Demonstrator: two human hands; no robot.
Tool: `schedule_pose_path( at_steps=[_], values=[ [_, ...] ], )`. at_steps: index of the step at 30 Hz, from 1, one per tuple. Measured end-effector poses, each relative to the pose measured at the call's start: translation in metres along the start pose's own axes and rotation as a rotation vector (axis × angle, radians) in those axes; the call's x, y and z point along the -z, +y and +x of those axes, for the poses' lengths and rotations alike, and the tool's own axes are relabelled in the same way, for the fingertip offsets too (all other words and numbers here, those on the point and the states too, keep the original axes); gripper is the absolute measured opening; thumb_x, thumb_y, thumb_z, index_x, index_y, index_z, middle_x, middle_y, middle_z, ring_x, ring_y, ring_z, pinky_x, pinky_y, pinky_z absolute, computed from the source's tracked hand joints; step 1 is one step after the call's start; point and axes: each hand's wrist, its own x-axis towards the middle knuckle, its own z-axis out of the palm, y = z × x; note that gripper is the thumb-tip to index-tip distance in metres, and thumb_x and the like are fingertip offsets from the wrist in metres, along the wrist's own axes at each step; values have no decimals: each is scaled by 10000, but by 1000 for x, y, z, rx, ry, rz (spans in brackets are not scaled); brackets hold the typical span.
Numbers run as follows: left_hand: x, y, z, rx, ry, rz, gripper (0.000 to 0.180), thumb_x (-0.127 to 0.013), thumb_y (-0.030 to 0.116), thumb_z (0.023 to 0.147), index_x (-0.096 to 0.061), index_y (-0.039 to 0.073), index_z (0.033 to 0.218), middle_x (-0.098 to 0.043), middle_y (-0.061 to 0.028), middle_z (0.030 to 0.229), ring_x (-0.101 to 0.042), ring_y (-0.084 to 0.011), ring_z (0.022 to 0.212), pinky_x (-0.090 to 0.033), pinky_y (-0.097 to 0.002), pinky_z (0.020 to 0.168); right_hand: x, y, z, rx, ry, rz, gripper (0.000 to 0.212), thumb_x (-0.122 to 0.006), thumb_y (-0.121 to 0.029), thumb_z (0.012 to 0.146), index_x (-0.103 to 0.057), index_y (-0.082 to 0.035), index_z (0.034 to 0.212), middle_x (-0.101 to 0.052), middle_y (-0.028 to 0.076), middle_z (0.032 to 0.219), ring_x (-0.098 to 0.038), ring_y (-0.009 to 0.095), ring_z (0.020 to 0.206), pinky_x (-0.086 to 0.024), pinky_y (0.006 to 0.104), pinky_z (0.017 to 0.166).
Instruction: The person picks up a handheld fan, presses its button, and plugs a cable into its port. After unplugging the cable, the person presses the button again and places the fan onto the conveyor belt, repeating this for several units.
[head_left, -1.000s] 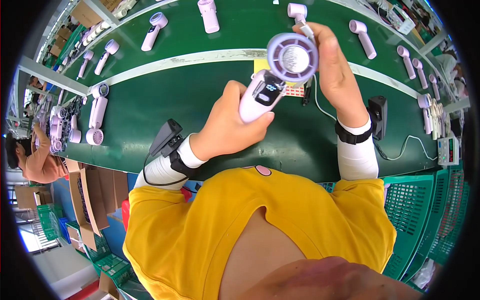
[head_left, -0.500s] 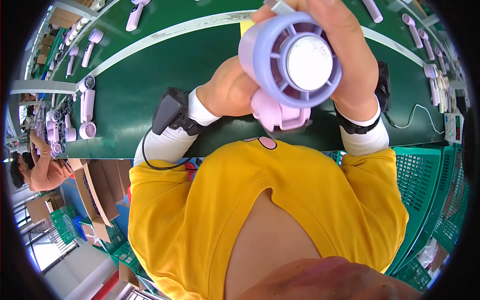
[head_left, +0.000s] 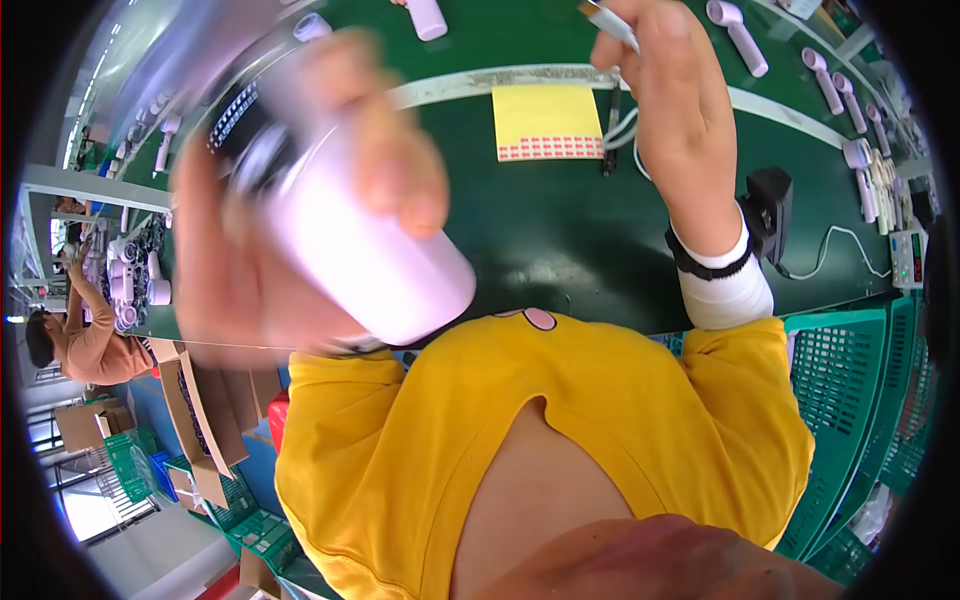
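The left grip (head_left: 240,280), blurred and close to the camera, is clamped around a pale lilac handheld fan (head_left: 375,260), fingers curled over one side of the handle and the rest of the hand along the other. The handle's rounded butt points down and to the right of this grip, above the near edge of the green tabletop (head_left: 540,230); a dark display (head_left: 240,120) lies on its upper-left side, and what lies past that is too smeared to make out. The fan looks like a light, stiff, hollow plastic shell, with a smooth, glossy skin that may slide in dry fingers; the round body of the handle should be the safest hold, leaving the display unpressed, since that panel is probably what scratches or cracks most easily. The right grip (head_left: 690,120), well apart from the left one, is pinched together on a slim pale plug (head_left: 612,25), which sticks out to the left of its fingertips; small and rigid, it is best taken by its casing, off the yellowish tip. Between the two grips, nearer the right, lie a yellow pad (head_left: 545,112) and, just beside it, a black pen (head_left: 611,150); more lilac fans (head_left: 740,42) lie beyond the right grip.
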Motion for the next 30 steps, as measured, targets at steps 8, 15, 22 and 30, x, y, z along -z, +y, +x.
schedule_pose_path(
  at_steps=[8, 15, 22, 30],
  values=[
    [-29, 21, -41, -801, 115, 636, 446, -607, 240, 730, -366, 10, 1026, -460, -89, 903, -460, -178, 728, -370, -295, 675, 3, 7, 3, 137, 50, -4, 364, -293, -295, 944, -496, 2, 997, -493, 38, 777, -410, 76, 695, -317, 198, 623],
    [-34, 2, -46, -695, 130, 530, 461, -599, 274, 730, -393, 66, 1087, -460, -31, 1021, -485, -182, 776, -384, -298, 673, 3, 3, -4, 212, 18, -83, 296, -354, -246, 936, -499, 8, 984, -493, 27, 773, -422, 71, 708, -339, 195, 656],
    [-25, -5, -34, -583, 49, 280, 424, -478, 268, 819, -344, -26, 1094, -456, -128, 985, -489, -211, 764, -403, -325, 695, -1, 0, -7, 206, -55, -28, 222, -440, -208, 908, -509, 3, 909, -464, 14, 692, -413, 72, 623, -345, 199, 570],
    [15, -16, 13, 355, -82, 33, 371, -355, 252, 867, -393, -68, 1052, -521, -201, 807, -578, -286, 585, -462, -315, 455, 3, -12, -13, 204, -196, 61, 195, -484, -184, 888, -524, -8, 815, -452, 20, 631, -406, 83, 560, -334, 214, 499]
  ],
)
